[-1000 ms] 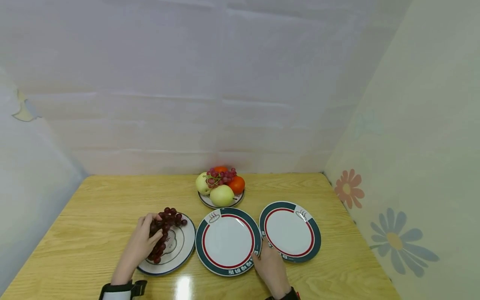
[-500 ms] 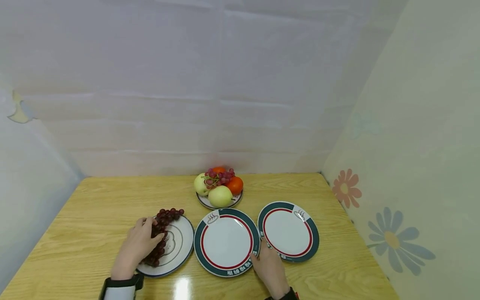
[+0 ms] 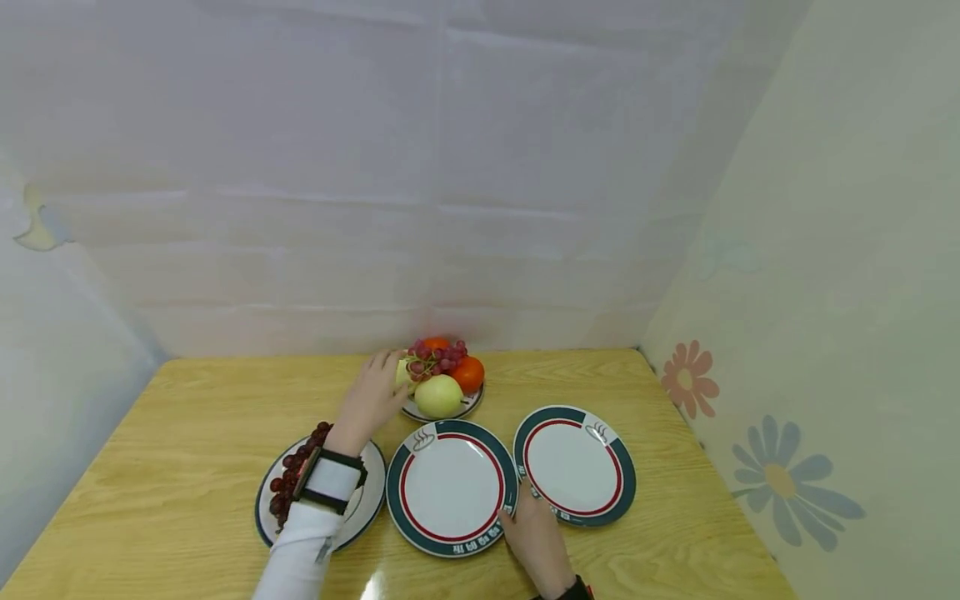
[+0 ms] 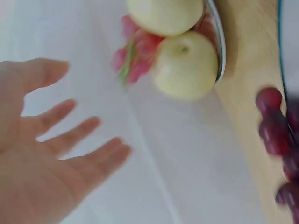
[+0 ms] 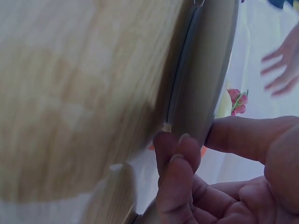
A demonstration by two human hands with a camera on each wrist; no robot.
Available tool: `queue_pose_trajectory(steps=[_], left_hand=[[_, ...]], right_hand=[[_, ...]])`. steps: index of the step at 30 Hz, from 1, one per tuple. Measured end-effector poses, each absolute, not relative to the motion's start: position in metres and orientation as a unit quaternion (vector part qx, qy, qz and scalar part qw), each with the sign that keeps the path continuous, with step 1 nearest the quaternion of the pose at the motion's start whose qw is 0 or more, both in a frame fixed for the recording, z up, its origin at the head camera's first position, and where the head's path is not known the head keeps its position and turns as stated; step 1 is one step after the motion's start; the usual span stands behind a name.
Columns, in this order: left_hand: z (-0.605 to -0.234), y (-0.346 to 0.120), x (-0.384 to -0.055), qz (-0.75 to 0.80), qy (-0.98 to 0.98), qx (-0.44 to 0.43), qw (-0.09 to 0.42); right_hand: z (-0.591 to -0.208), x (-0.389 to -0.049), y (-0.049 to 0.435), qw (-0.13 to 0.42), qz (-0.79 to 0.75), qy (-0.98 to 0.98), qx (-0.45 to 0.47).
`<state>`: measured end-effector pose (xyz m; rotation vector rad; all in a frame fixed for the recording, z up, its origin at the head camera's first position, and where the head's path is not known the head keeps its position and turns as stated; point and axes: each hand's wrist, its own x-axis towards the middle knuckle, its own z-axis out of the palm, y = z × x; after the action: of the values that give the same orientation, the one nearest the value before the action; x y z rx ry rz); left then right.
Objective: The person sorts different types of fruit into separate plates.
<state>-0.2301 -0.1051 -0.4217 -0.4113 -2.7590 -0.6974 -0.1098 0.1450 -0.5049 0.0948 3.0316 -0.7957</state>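
Since half a second ago, the left hand [image 3: 371, 392] has left the dark grapes [image 3: 278, 503] for the fruit plate [image 3: 472, 405] near the surface's [image 3: 150, 500] far edge, fingers spread wide and holding nothing. Its sleeve [image 3: 296, 554] crosses the left plate [image 3: 369, 500], hiding part of those grapes. Pears [image 3: 438, 397], pink grapes [image 3: 448, 357] and orange-red fruit [image 3: 468, 375] crowd the fruit plate. The right hand's [image 3: 538, 542] fingers pinch the middle plate [image 3: 453, 489]; the right plate [image 3: 573, 467] lies just beside, toward the surface's right edge.
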Motion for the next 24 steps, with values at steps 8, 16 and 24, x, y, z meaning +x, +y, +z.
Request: queue_pose_trajectory(steps=[8,16,24], left_hand=[[-0.441,-0.07,-0.278,-0.162,-0.968,-0.156,0.11],[-0.457,-0.059,-0.291,-0.16,-0.973,-0.111,0.121],[-0.454,-0.063,-0.296,-0.212,-0.959,-0.132,0.138]], right_hand=[[-0.504,-0.108,0.143,0.011,-0.266,0.963,0.029],[-0.505,-0.108,0.143,-0.011,-0.252,0.967,0.025],[-0.504,-0.111,0.143,-0.006,-0.25,0.968,0.028]])
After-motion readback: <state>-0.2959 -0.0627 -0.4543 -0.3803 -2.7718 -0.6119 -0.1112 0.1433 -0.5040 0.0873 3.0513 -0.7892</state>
